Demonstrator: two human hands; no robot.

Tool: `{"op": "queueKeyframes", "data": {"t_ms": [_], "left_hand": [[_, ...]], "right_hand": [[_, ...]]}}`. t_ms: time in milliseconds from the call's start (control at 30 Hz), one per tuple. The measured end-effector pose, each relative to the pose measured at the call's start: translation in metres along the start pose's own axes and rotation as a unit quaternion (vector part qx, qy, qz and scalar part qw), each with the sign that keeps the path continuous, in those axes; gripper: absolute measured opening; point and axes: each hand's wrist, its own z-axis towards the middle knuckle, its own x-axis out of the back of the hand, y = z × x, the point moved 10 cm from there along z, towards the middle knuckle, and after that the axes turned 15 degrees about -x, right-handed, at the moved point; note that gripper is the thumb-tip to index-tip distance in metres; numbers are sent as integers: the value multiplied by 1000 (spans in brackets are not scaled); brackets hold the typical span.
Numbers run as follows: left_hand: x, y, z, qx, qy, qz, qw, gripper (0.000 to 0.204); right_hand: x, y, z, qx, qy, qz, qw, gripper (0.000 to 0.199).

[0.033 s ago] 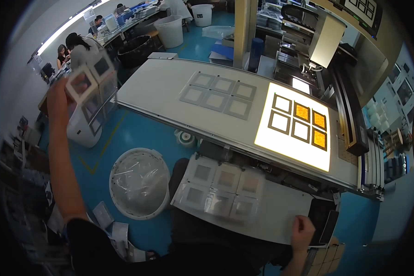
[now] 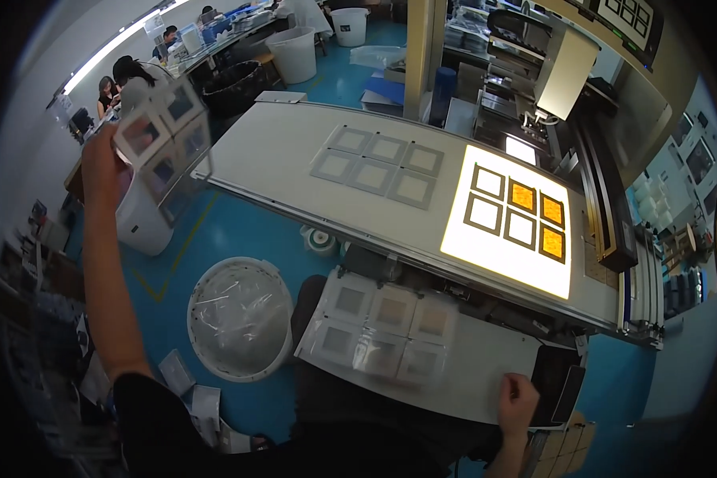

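My left hand (image 2: 102, 163), raised on an outstretched arm at the far left, is closed on the edge of a clear plastic sheet (image 2: 166, 177) with square frames. The sheet hangs tilted and slightly blurred. My right hand (image 2: 518, 401) rests loosely curled at the right end of the grey lower board (image 2: 479, 374), with nothing seen in it. Left of it on that board lies a stack of clear sheets with square frames (image 2: 386, 333). A similar grey-framed sheet (image 2: 378, 163) lies flat on the long table (image 2: 255, 151). Further right, dark square frames (image 2: 503, 211) lie on a lit panel (image 2: 470, 239), some showing orange.
A white bin (image 2: 239, 319) with crumpled clear plastic stands on the blue floor left of the board. A machine head (image 2: 567, 72) and dark rail (image 2: 597, 183) stand over the table's right end. People (image 2: 135, 76) sit at benches at the far left.
The sheet in my left hand has swung a little to the right. My right hand has shifted slightly left on the board.
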Motion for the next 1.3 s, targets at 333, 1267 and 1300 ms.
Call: {"op": "queueKeyframes", "data": {"t_ms": [333, 1267, 1300], "left_hand": [[-24, -306, 100, 206, 78, -264, 939, 41], [-65, -363, -7, -85, -208, 667, 710, 69], [-71, -359, -13, -62, -233, 681, 692, 74]], "right_hand": [[-52, 16, -14, 29, 80, -55, 995, 5], [-55, 19, -8, 13, 89, -80, 993, 4], [-57, 17, -7, 13, 88, -76, 993, 4]]}}
